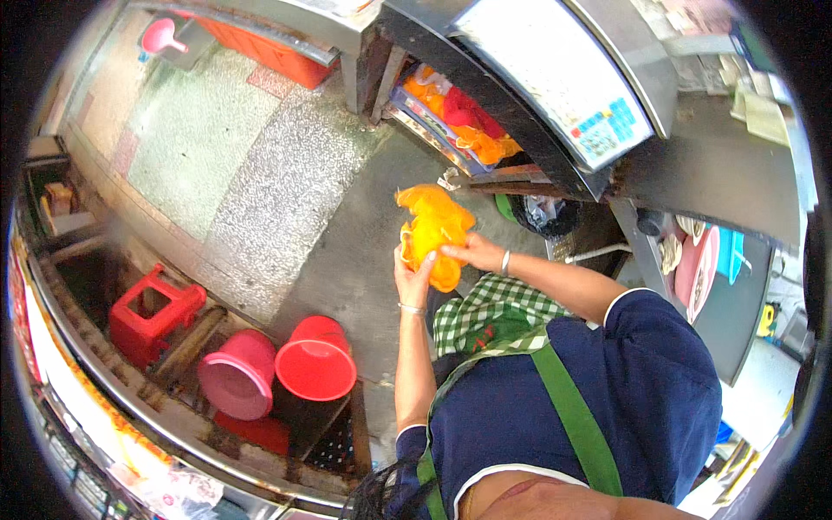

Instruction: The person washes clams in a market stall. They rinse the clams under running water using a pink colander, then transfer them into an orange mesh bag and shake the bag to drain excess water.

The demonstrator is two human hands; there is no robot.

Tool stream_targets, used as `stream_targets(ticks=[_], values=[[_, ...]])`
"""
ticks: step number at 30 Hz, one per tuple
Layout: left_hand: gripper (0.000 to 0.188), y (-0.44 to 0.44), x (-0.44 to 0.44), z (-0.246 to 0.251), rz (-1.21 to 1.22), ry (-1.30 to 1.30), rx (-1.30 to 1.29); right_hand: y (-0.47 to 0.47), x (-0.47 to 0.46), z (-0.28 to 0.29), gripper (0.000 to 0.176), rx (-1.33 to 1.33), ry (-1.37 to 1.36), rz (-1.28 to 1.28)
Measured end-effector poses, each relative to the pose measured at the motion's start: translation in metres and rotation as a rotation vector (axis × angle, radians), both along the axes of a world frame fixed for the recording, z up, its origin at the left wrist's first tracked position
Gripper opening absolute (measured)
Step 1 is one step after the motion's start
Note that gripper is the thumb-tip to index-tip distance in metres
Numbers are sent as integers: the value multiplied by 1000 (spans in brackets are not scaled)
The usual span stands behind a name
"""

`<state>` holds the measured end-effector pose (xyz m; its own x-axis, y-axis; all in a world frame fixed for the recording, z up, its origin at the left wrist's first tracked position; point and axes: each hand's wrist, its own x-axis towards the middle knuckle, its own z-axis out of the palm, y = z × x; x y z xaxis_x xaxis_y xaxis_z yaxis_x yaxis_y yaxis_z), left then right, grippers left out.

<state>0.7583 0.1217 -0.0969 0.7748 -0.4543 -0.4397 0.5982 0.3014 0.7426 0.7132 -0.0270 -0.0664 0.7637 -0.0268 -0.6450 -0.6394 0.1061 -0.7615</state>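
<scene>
An orange-yellow plastic bag point(434, 224), crumpled and soft, is held up in front of my body by both hands. My left hand point(413, 276) grips its lower left edge, the thumb pressed on the front. From the other side, my right hand point(473, 252) pinches it, fingers partly hidden behind the bag. Under the dark counter ahead stands a purple-edged box point(426, 123) holding more orange bags point(484, 144) and a red bag point(468, 110). What the held bag contains, if anything, cannot be seen.
A red bucket point(316, 367), a pink bucket point(237, 377) and a red plastic stool point(153, 312) stand at lower left. A weighing scale point(559, 71) is on the counter at upper right. A black-lined bin point(549, 211) stands beneath the counter. A pink scoop point(160, 37) lies at upper left.
</scene>
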Motion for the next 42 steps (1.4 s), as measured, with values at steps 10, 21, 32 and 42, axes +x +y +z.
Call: stream_targets(ticks=[10,21,32,42], values=[[30,-2,27,109,-507,126,-213,-41,-57,140,29,303,-234,-769],[31,-105,-28,167,-764,388,-481,-28,-219,208,19,117,-435,-998],[35,-180,-114,186,-1104,445,-240,13,-486,211,26,-264,-501,-1876],[46,-200,-217,273,-1394,16,-505,80,-713,165,20,-520,-138,-2056]])
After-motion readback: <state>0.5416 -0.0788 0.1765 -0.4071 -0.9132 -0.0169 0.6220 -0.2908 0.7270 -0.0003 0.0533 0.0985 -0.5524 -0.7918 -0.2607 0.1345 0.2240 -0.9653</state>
